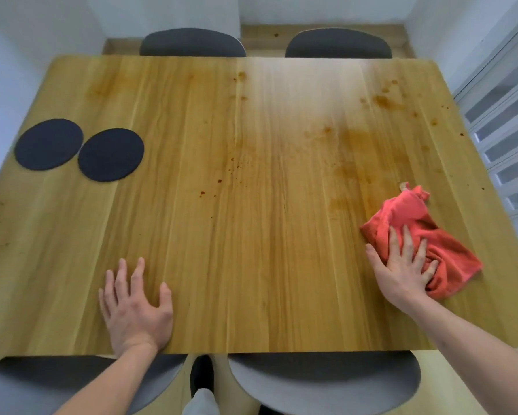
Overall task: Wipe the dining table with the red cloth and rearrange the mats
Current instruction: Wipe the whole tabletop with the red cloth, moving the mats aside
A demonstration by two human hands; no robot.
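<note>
The wooden dining table [251, 205] fills the view, with brown spots and smears across its middle and far right. A crumpled red cloth [407, 211] lies near the table's right front. My right hand [401, 271] presses flat on the cloth's near part, fingers spread and straight. My left hand [135, 307] rests palm down on the bare wood near the front edge, fingers spread. Two round dark mats sit side by side at the far left: one [49, 144] by the edge, the other [111, 154] just right of it, almost touching.
Two dark chairs [192, 43] [338, 43] stand at the table's far side and two grey chairs [326, 381] [81, 381] at the near side under my arms. A slatted window panel [509, 151] runs along the right. White walls enclose the room.
</note>
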